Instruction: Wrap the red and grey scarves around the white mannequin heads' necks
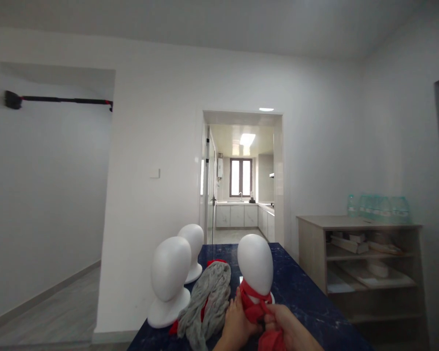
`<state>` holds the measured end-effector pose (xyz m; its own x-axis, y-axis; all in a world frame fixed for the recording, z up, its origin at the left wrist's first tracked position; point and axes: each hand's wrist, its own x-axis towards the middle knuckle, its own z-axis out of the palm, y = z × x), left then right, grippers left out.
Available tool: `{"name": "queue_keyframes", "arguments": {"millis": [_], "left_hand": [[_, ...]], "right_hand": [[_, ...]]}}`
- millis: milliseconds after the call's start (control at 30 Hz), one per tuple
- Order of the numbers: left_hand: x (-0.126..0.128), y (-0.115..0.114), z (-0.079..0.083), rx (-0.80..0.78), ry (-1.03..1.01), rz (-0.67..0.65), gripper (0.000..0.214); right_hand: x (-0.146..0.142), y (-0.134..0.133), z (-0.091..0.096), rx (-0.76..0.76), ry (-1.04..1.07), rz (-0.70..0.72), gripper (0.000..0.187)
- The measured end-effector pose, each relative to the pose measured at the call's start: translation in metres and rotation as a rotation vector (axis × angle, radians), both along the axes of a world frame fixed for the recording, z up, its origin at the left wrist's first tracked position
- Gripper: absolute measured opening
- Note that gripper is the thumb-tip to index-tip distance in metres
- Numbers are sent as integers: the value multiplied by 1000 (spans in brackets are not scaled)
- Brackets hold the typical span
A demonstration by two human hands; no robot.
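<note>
A red scarf (253, 308) is wrapped around the neck of a white mannequin head (255, 261), which stands upright on the table. At the scarf's left side, my left hand (237, 321) is closed on the cloth, its fingers partly hidden. My right hand (278, 321) pinches the scarf at the front right of the neck, and a red end hangs below that hand. Just left of my left hand lies a crumpled grey scarf (208, 304), with bits of red cloth showing beneath and behind it.
Two bare white mannequin heads, a nearer one (171, 270) and a farther one (193, 246), stand at the left of the dark blue marbled table (307, 302). On the right, a wooden shelf unit (312, 239) carries several water bottles (382, 208). Beyond the table, a doorway opens onto a kitchen.
</note>
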<state>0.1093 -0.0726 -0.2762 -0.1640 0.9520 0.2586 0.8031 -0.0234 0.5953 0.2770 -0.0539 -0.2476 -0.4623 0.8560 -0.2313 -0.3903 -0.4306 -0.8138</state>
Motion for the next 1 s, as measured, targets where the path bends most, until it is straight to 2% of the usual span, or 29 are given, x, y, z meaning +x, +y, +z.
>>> {"name": "queue_keyframes", "arguments": {"millis": [133,200,367,567,700,800,900,1000], "left_hand": [[5,11,1,71,12,-22,126],[4,15,0,94,14,-55,121],[6,22,-1,107,11,-127,130],[16,16,8,155,-14,-125,115],[17,15,5,120,10,-103,86],[15,17,2,85,30,-100,81],[14,16,3,84,47,-95,79],[17,11,11,122,17,-108,83]], "right_hand": [[14,-4,-2,-57,2,-6,22],[24,-6,-5,-104,18,42,22],[38,-5,-11,-226,147,173,24],[14,1,-18,-125,132,114,33],[-9,0,-19,-125,103,111,35],[-18,-3,-17,-122,78,128,29],[-16,-7,-14,-119,33,153,24],[3,-10,-15,-106,-42,168,19]]}}
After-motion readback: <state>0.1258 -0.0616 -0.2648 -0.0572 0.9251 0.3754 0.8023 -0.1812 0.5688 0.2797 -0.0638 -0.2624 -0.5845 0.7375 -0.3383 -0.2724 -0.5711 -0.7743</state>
